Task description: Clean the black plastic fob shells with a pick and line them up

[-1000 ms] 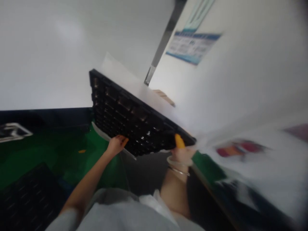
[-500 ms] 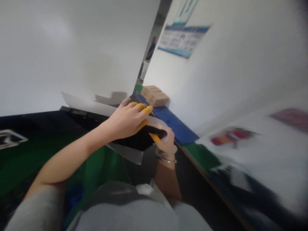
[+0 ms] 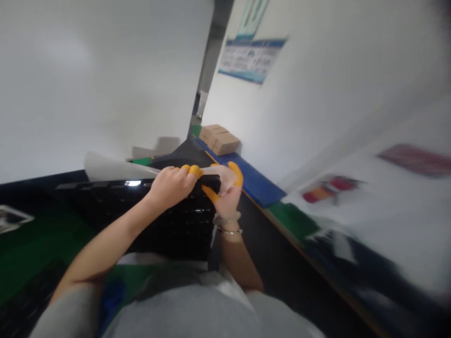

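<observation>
In the centre of the frame, a black tray [image 3: 169, 230] stands nearly upright, its pocketed face turned to the person and its long edge on top. The left hand [image 3: 174, 187] lies at this upper edge, a little right of the centre of the tray. Its fingers are bent tightly, and I judge that they pinch the white sheet [image 3: 105, 169], which comes out on both sides of the hand; whether they take the tray rim also, I cannot tell

The right hand [image 3: 228, 188] grasps the upper right corner of the tray: the thumb is on the near side, the other fingers are behind, with part of the sheet near the palm. Such a grip from two sides probably keeps the tray from tipping, while the two hands close together hold the sheet near the edge. Yellow finger covers [image 3: 195, 170] are on some fingertips, perhaps for better friction

Above and to the right of the hands, cardboard boxes [image 3: 220, 141] rest on a blue surface [image 3: 264, 183] against the wall, maybe to leave the walking way free. A poster [image 3: 252, 60] hangs at upper centre, but its text is too blurred to read
</observation>
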The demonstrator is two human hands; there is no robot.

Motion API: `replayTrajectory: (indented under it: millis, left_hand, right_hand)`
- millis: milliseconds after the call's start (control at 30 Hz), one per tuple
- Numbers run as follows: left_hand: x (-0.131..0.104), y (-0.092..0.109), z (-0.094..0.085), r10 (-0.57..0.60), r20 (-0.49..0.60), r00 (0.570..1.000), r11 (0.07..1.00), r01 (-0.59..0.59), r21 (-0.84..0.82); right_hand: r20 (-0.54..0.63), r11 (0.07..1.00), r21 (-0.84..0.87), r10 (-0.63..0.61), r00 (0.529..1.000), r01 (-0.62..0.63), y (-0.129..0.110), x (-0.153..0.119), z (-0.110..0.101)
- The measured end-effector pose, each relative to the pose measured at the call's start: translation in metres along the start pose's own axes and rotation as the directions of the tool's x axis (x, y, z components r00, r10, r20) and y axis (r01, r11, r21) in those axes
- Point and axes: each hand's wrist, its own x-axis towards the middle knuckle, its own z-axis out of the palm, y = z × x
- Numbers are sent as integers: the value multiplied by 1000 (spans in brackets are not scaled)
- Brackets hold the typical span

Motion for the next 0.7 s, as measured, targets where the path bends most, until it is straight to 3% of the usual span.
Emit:
replayTrajectory:
  millis: [67,100,167,200,233,300,367,433,533,700]
  left_hand:
    - [0,-2,2,-26,-8,1000,999,26,37]
    - [1,-2,3,-35,-4,999,998,35,49]
    - [1,-2,4,-35,16,999,997,34,66]
    - [2,-2,4,-31,27,999,997,29,74]
    - [2,-2,4,-28,38,999,996,25,80]
    - [2,-2,5,-27,61,998,997,22,78]
    - [2,-1,6,-32,70,997,997,27,70]
    - [1,-1,6,-34,67,997,997,28,78]
    - [1,1,8,-38,72,997,997,33,64]
    - [8,0,6,-155,251,955,987,158,8]
  right_hand:
    - [-219,973,-192,-168,961,126,0,-9,4]
    - [-274,917,-333,-316,908,219,-2,-14,4]
    - [-222,733,-569,-573,789,373,-8,-19,3]
    - [-166,669,-616,-627,761,417,-12,-20,2]
    - [-126,650,-624,-631,766,433,-16,-19,1]
    - [-107,731,-567,-523,846,381,-21,-14,1]
    - [-90,862,-440,-323,942,254,-21,-9,2]
    - [-63,952,-290,-116,991,93,-18,-7,4]
    - [-102,980,-190,40,994,-59,-13,-8,8]
    - [-149,986,-161,13,989,-37,-11,-7,8]
